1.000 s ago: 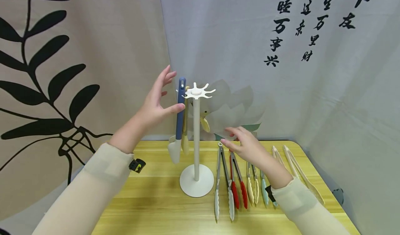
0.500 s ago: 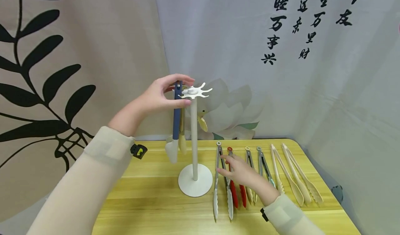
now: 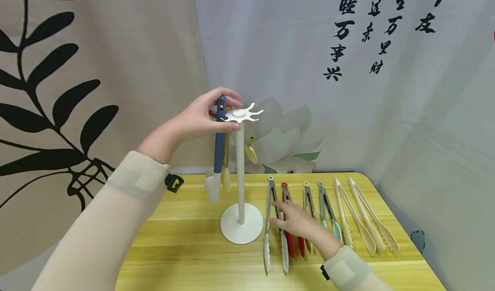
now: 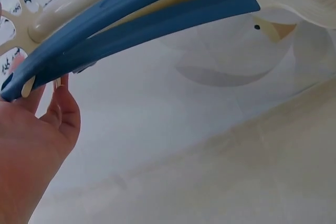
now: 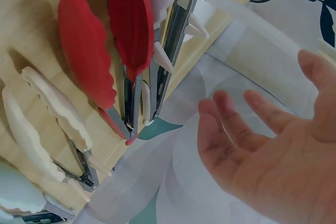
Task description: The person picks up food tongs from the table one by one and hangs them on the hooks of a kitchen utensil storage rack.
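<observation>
My left hand [image 3: 193, 117] is at the top of a white hanging rack [image 3: 241, 175], thumb in front and fingers behind, gripping its hooked head. Blue-handled tongs [image 3: 219, 153] with whitish heads hang from a hook within that hand's curve; in the left wrist view their two blue arms [image 4: 173, 27] pass the fingers. Behind them hangs a yellowish utensil [image 3: 226, 175], partly hidden. My right hand [image 3: 295, 220] hovers over the tongs on the table with loosely bent fingers and holds nothing. Nearest it are white-tipped metal tongs [image 3: 267, 248] and red-tipped tongs [image 5: 128, 22].
More tongs lie in a row to the right on the wooden table [image 3: 185, 248]: cream-tipped tongs [image 5: 58, 108], mint-tipped tongs [image 3: 335, 228] and two beige pairs, the outer beige tongs [image 3: 390, 239] near the right edge. A printed cloth [image 3: 278, 46] hangs behind.
My left hand has come right and closed around the rack's head. My right hand has moved down over the white-tipped and red-tipped tongs.
</observation>
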Demonstrator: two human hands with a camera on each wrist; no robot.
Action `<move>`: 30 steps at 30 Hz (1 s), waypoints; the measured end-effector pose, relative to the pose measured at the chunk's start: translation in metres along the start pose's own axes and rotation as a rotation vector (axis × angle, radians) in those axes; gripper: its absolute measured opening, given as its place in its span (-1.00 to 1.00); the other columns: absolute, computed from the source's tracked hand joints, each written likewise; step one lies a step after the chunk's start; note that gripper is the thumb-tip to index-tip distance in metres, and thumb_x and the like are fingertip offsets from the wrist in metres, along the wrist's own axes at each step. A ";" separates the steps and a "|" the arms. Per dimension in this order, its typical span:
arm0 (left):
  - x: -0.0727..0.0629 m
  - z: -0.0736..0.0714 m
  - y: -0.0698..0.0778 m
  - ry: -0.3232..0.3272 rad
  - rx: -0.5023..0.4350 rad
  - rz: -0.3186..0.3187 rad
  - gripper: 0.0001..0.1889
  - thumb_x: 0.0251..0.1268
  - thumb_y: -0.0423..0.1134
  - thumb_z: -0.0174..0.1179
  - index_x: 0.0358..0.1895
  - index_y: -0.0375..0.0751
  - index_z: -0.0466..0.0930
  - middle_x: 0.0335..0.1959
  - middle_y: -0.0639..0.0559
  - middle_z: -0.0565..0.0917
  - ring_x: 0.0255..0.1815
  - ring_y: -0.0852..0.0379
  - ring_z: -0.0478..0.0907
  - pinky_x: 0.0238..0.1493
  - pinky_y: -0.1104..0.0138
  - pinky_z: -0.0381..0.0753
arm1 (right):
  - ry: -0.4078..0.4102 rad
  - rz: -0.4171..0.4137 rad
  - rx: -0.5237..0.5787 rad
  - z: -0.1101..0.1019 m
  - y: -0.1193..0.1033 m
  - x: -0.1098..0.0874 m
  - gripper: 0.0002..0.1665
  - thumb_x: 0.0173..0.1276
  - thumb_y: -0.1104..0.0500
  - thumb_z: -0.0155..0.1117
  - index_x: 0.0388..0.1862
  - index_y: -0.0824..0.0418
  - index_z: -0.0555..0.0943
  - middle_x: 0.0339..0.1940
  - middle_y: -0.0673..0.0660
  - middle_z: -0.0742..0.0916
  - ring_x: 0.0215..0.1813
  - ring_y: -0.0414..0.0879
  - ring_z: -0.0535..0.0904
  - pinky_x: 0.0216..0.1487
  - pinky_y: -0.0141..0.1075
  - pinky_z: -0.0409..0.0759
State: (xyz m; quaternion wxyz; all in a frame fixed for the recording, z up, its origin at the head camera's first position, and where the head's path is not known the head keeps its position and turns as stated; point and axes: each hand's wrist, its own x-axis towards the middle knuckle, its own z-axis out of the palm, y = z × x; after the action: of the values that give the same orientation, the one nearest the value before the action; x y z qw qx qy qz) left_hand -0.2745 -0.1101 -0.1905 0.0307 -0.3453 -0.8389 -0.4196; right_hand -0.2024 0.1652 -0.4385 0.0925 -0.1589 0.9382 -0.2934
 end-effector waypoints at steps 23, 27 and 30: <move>0.001 0.003 -0.001 0.079 0.120 -0.029 -0.49 -0.09 -0.07 0.48 -0.02 0.02 0.48 0.01 0.04 0.56 -0.05 0.10 0.45 -0.06 0.18 0.43 | 0.019 0.163 -0.109 0.024 0.014 0.006 -0.23 0.24 -0.12 0.30 0.31 0.28 0.40 0.27 0.47 0.41 0.20 0.38 0.41 0.06 0.19 0.46; 0.000 0.005 -0.001 0.116 0.167 -0.040 -0.47 -0.10 -0.03 0.48 -0.03 0.03 0.46 -0.01 0.06 0.62 -0.03 0.13 0.49 -0.04 0.22 0.41 | 0.001 0.208 -0.108 0.031 0.013 0.014 -0.12 0.22 -0.15 0.30 0.35 0.35 0.32 0.30 0.51 0.34 0.23 0.39 0.37 0.06 0.17 0.48; -0.001 0.007 0.000 0.137 0.193 -0.053 -0.45 -0.10 0.00 0.47 -0.01 0.03 0.43 0.00 0.10 0.64 -0.02 0.16 0.50 -0.05 0.23 0.41 | -0.005 0.228 -0.114 0.036 0.012 0.019 -0.06 0.21 -0.17 0.30 0.35 0.42 0.28 0.31 0.53 0.32 0.26 0.39 0.34 0.07 0.15 0.48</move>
State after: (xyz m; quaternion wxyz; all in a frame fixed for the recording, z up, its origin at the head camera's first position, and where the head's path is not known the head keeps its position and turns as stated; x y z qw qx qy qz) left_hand -0.2725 -0.1059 -0.1954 0.1098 -0.2887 -0.8803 -0.3601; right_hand -0.2133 0.1490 -0.4759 0.1185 -0.0571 0.9651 -0.2266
